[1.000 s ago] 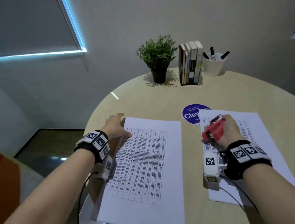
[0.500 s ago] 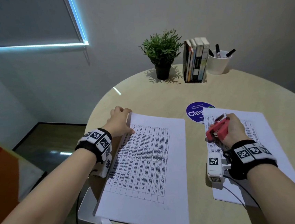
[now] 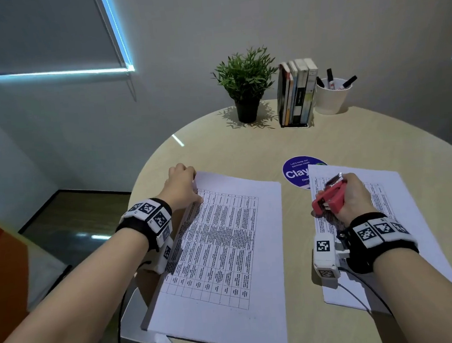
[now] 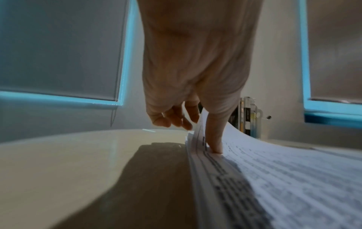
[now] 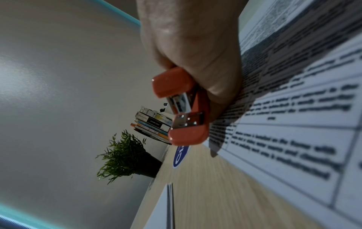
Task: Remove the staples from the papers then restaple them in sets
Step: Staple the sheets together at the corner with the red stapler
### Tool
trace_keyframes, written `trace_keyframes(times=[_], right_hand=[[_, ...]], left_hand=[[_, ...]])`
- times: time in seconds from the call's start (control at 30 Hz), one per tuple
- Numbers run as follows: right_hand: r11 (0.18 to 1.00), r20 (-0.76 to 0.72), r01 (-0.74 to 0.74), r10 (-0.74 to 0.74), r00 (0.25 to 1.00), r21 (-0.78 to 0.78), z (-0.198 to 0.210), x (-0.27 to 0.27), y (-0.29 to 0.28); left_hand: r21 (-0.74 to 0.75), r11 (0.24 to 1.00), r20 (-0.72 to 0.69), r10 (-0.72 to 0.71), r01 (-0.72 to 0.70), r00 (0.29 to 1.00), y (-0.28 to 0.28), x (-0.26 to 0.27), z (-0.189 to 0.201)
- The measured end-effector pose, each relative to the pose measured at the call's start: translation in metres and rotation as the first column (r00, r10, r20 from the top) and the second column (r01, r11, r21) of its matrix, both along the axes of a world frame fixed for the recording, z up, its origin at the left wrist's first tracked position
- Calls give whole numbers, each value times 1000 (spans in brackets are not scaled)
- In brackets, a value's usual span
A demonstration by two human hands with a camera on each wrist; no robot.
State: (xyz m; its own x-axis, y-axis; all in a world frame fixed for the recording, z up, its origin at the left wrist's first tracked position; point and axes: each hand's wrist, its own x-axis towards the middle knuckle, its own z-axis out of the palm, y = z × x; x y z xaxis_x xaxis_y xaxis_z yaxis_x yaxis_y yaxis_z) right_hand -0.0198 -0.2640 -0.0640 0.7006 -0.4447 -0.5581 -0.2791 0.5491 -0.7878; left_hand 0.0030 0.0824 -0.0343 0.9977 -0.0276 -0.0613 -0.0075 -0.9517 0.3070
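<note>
A thick stack of printed table sheets (image 3: 220, 243) lies on the left of the round table. My left hand (image 3: 183, 184) is at its far left corner; in the left wrist view the thumb (image 4: 214, 136) presses on the top sheet (image 4: 293, 178) while the curled fingers (image 4: 176, 117) lift the corner from behind. A second paper set (image 3: 403, 210) lies to the right. My right hand (image 3: 354, 197) rests on it and grips a small red stapler (image 3: 329, 197), whose metal mouth (image 5: 187, 121) points away from the wrist.
At the table's far edge stand a potted plant (image 3: 246, 87), a row of books (image 3: 297, 92) and a white cup of markers (image 3: 333, 95). A blue round sticker (image 3: 297, 172) lies between the two paper sets. The table's left edge (image 3: 143, 175) drops to the floor.
My left hand has slid to the stack's far left corner and curled its fingers round it, lifting the corner. The right hand with the stapler stays put.
</note>
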Motion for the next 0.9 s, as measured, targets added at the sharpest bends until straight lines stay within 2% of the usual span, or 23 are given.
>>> trace_keyframes(times=[0.2,0.33,0.43,0.53,0.6,0.67,0.77,0.83,0.9], right_hand=[[1000,15,9,-10,1000,30,1,-1,1],[998,9,3,-4,1000,69,2,0,1],[991,15,13,-15,1000,133,9,-2,3],[971,118,32,-61,991,235,31,-4,17],[971,212,26,-77,974,237,59,-7,38],[978,334,26,-95,938,205,94,-11,63],[987,518,88,-144,843,131,136,-15,98],[991,589,114,-136,796,74,148,-16,118],[993,615,119,-103,782,15,150,-17,134]], left_hand=[[-255,965,-53,46,-58,998,0,-5,3],[-491,858,-88,125,-152,988,3,-13,15],[-613,774,-69,145,-157,987,0,-22,37],[-646,757,10,136,-97,991,-5,-33,58],[-640,767,65,118,-49,991,-12,-42,68],[-617,787,123,90,5,988,-20,-51,77],[-593,803,180,64,56,982,-30,-61,86],[-589,805,204,61,72,977,-34,-64,89],[-573,816,212,50,82,976,-36,-67,92]])
